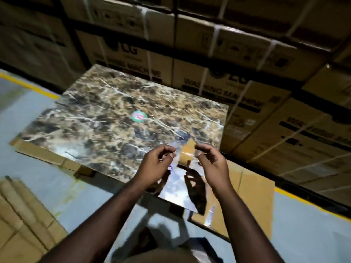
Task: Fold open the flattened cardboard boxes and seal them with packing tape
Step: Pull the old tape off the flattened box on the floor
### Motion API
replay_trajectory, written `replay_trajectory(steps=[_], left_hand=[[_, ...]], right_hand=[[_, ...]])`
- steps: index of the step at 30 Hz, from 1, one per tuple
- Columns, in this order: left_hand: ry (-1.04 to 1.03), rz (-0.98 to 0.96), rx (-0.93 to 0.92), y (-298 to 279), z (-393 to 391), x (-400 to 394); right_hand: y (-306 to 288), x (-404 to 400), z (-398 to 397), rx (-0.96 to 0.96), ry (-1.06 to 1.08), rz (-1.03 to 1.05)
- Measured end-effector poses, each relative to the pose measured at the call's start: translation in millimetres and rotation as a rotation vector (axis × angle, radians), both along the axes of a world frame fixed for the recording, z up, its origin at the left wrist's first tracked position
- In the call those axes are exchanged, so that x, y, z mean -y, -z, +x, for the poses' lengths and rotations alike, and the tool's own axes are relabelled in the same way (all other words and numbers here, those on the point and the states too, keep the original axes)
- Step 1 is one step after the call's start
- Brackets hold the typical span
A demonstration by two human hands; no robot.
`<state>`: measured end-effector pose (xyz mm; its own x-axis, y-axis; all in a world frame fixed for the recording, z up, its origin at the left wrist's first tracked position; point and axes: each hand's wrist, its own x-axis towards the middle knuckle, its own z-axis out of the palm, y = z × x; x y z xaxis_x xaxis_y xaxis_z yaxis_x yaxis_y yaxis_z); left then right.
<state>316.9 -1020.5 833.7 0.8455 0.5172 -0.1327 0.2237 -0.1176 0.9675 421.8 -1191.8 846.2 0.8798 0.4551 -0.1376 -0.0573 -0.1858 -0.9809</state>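
Strip of clear packing tape (185,154) stretched above marble-patterned bench (114,114), pinched at either end by left hand (157,162) and right hand (209,160); flattened cardboard boxes (252,188) beneath bench, on floor (57,186).

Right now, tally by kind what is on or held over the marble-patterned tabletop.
Hands: 2, the left hand and the right hand
Tape strip pinched between them: 1
Round sticker: 1
Total: 4

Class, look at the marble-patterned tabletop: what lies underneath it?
Flattened cardboard pokes out below the marble-patterned tabletop at its left edge, and more cardboard at the right. What supports the tabletop is covered.
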Motion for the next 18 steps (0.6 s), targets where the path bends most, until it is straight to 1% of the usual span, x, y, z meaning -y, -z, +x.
replay_trajectory(steps=[3, 7, 10, 15, 18], left_hand=[[-0.025, 0.084, -0.037, 3, -25, -69], [-0.037, 0.162, -0.043, -1, -33, -144], [-0.051, 0.209, -0.072, 2, -35, -191], [-0.088, 0.257, -0.150, 12, -48, -259], [-0.079, 0.246, -0.167, 20, -56, -302]], right_hand=[[-3, -70, -15, 0.000, -0.077, 0.025], [1, -147, -27, -0.042, -0.178, 0.041], [12, -196, -25, -0.125, -0.174, 0.105], [42, -284, -34, -0.276, -0.184, 0.135], [53, -332, -46, -0.302, -0.215, 0.143]])
